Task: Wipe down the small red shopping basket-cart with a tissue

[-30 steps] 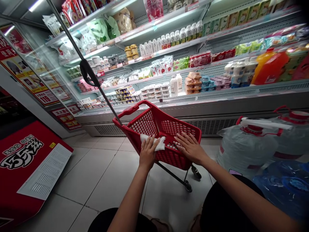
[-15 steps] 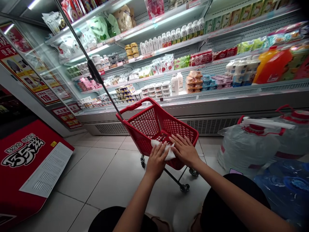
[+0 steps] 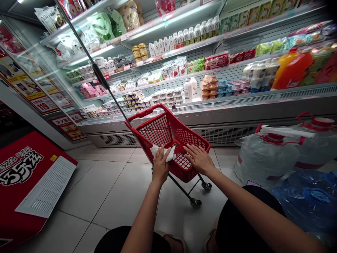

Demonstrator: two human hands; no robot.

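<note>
A small red plastic shopping cart (image 3: 181,135) on a wheeled metal frame stands before me, its basket bare inside. My left hand (image 3: 161,166) is at the basket's near left side, holding a crumpled white tissue (image 3: 170,154) against the red plastic with fingers stretched over it. To its right, my right hand (image 3: 201,160) rests on the near right rim with fingers spread and nothing in them. A thin dark pole (image 3: 98,75) rises from the cart's handle (image 3: 143,114) toward the upper left.
Behind the cart runs a refrigerated shelf (image 3: 226,105) with bottles, cups and packs. Large wrapped water bottles (image 3: 265,158) and blue bottles (image 3: 310,200) stand on the right. A red freezer (image 3: 31,175) is on the left. My knees flank the tiled floor (image 3: 116,189).
My left hand has slid left along the basket's side with the tissue, moving apart from my right hand. The right hand stays on the rim. The whole view has shifted slightly.
</note>
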